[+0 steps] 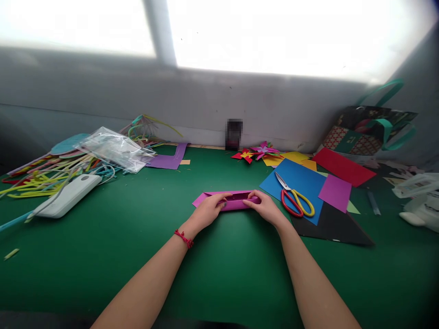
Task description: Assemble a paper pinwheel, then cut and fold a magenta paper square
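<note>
A folded piece of magenta paper (236, 205) lies on the green table in front of me, its long near edge raised so that a dark hollow shows inside. My left hand (210, 209) grips the near edge left of the middle, thumb and fingers closed on it. At the right end, my right hand (264, 205) pinches the same paper between thumb and fingers. A pointed flap sticks out past my left hand. To the right, scissors (292, 197) with one red and one yellow handle rest on a blue sheet (274, 183).
A black sheet (334, 230), a red sheet (344, 167) and paper flowers (263, 149) lie right and behind. On the left are a white power strip (70, 195), pipe cleaners and a clear plastic bag (115, 148). A patterned gift bag (356, 132) stands back right.
</note>
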A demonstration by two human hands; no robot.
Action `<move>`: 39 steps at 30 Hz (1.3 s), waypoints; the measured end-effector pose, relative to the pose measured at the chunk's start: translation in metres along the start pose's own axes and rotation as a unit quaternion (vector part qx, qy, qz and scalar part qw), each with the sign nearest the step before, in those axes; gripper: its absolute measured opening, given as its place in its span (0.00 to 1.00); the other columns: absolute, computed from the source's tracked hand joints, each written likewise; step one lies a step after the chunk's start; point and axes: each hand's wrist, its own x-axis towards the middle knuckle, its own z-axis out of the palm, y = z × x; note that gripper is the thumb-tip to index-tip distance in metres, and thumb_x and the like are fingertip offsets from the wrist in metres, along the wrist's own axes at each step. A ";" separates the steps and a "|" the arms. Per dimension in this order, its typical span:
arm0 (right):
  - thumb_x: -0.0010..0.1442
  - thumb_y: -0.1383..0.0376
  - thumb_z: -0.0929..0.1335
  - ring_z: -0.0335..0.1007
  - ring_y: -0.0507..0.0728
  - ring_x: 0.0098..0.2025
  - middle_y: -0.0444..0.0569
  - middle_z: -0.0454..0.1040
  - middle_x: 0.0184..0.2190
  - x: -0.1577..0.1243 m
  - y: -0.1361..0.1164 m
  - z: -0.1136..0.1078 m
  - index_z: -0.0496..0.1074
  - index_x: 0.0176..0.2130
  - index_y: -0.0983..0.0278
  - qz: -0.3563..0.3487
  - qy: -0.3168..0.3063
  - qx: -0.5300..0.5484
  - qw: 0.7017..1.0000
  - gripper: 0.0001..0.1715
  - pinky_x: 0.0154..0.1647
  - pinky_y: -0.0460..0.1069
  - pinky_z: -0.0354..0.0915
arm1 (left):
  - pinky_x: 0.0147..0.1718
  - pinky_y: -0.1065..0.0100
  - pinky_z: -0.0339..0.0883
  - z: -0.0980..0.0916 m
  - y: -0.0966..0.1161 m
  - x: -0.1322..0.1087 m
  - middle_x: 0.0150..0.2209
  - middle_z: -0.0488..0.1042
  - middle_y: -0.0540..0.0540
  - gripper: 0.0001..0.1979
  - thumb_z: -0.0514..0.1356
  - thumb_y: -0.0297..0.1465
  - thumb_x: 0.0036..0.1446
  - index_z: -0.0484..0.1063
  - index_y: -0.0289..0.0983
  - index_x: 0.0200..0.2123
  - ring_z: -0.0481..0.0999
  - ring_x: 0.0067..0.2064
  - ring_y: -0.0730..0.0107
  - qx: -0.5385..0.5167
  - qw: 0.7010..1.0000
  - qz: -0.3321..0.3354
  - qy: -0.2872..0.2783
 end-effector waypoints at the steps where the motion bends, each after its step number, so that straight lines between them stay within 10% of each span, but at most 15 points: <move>1: 0.49 0.50 0.66 0.65 0.56 0.37 0.44 0.71 0.32 0.001 0.000 0.002 0.67 0.30 0.60 0.003 0.009 -0.002 1.000 0.16 0.38 0.49 0.59 | 0.47 0.66 0.64 0.001 0.001 0.000 0.48 0.71 0.49 0.18 0.48 0.27 0.59 0.64 0.43 0.52 0.69 0.49 0.68 0.010 1.000 0.003 0.002; 10: 0.49 0.53 0.66 0.65 0.58 0.41 0.46 0.71 0.36 0.007 0.005 0.013 0.70 0.30 0.61 0.002 0.049 -0.009 0.999 0.14 0.43 0.51 0.58 | 0.42 0.64 0.64 0.013 0.003 -0.001 0.43 0.70 0.46 0.15 0.45 0.30 0.61 0.68 0.40 0.46 0.69 0.45 0.65 0.141 0.988 -0.004 0.064; 19: 0.48 0.48 0.65 0.66 0.57 0.31 0.46 0.71 0.27 0.015 0.006 0.001 0.67 0.26 0.62 0.062 -0.033 -0.039 0.997 0.20 0.29 0.48 0.58 | 0.42 0.63 0.64 -0.002 -0.007 0.002 0.40 0.74 0.49 0.10 0.53 0.35 0.56 0.71 0.41 0.38 0.71 0.44 0.63 -0.002 0.992 -0.113 0.046; 27: 0.48 0.46 0.65 0.62 0.55 0.26 0.43 0.65 0.22 0.017 0.007 0.005 0.60 0.20 0.61 0.107 0.022 -0.100 0.989 0.23 0.25 0.47 0.54 | 0.42 0.66 0.65 -0.007 -0.017 0.006 0.35 0.73 0.49 0.14 0.51 0.29 0.55 0.68 0.41 0.45 0.72 0.42 0.66 -0.097 0.985 -0.144 0.021; 39: 0.54 0.47 0.61 0.65 0.57 0.31 0.46 0.65 0.27 0.017 0.005 0.000 0.62 0.20 0.61 0.132 -0.005 -0.078 0.988 0.23 0.33 0.50 0.60 | 0.42 0.59 0.63 0.001 -0.008 -0.001 0.41 0.72 0.45 0.21 0.47 0.32 0.60 0.56 0.44 0.57 0.70 0.43 0.61 0.161 0.975 -0.141 0.062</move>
